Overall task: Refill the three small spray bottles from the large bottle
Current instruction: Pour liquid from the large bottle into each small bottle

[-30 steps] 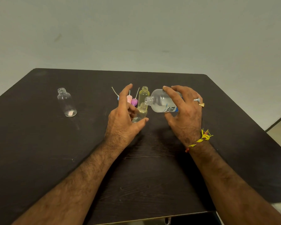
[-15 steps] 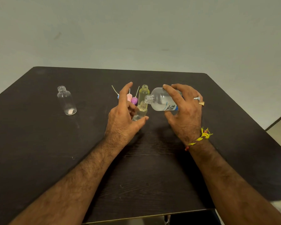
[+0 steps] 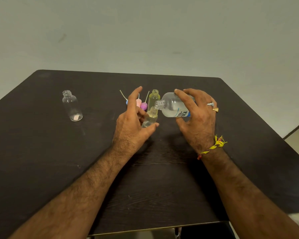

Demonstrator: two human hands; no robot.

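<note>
My right hand (image 3: pixel 199 121) grips the large clear bottle (image 3: pixel 172 106), tipped on its side with its open neck pointing left over a small bottle's mouth. My left hand (image 3: pixel 130 125) holds that small clear bottle (image 3: pixel 151 118) between thumb and fingers, index finger raised; a little liquid lies in its bottom. Right behind it stands a second small bottle (image 3: pixel 153 99), yellowish and uncapped. A third small bottle (image 3: pixel 72 106), clear and uncapped, stands alone at the table's left.
Three spray caps with dip tubes, blue (image 3: pixel 126 101), pink (image 3: pixel 138 102) and purple (image 3: pixel 144 106), lie behind my left hand. The dark wooden table (image 3: pixel 41 152) ends close to me, and its right edge drops to a pale floor.
The large bottle's neck has stayed over the held small bottle. Both hands have kept their grips with almost no shift.
</note>
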